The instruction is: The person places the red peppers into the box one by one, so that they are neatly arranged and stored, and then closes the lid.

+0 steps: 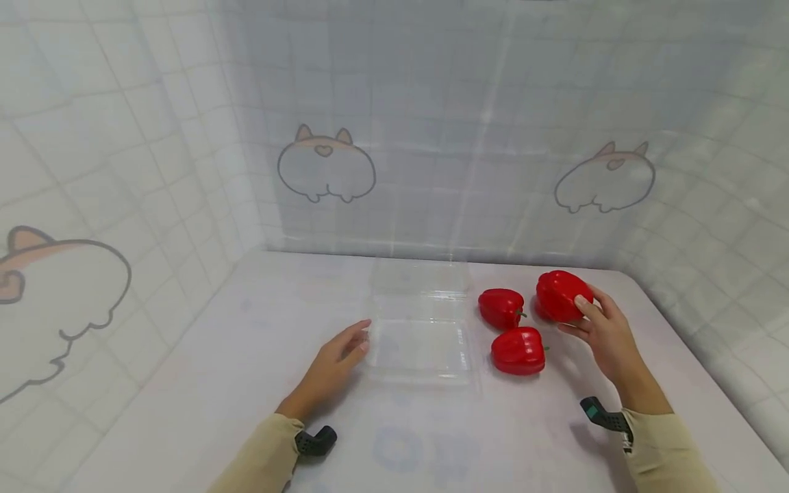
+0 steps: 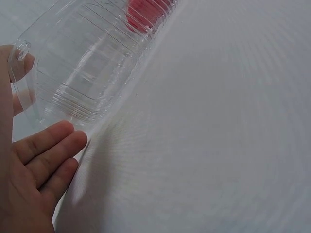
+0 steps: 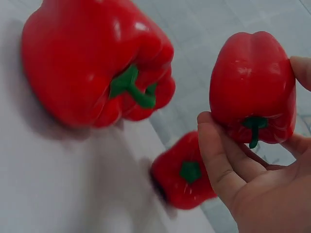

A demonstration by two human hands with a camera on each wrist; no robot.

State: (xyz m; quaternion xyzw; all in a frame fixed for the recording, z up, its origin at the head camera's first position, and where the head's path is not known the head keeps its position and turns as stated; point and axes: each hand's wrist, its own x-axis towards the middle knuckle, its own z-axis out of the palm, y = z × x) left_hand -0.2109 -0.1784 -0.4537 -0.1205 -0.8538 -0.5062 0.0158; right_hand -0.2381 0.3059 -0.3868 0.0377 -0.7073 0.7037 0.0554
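A red bell pepper (image 3: 252,82) with a green stem is gripped in my right hand (image 1: 607,335), thumb on one side and fingers on the other. Two more red bell peppers lie to its left in the head view, one farther back (image 1: 501,308) and one nearer (image 1: 518,351). My left hand (image 1: 335,363) is at the left side of a clear plastic container (image 1: 419,375), its fingers fairly straight. In the left wrist view, the thumb and one finger show through the container's clear wall (image 2: 77,58), while the other fingertips lie right by its lower corner.
The container's clear lid (image 1: 420,277) is folded open toward the back. A white table (image 1: 246,383) carries everything. Pale tiled-pattern sheeting (image 1: 425,137) with cartoon animal drawings rises at the back and both sides. Each wrist wears a dark band.
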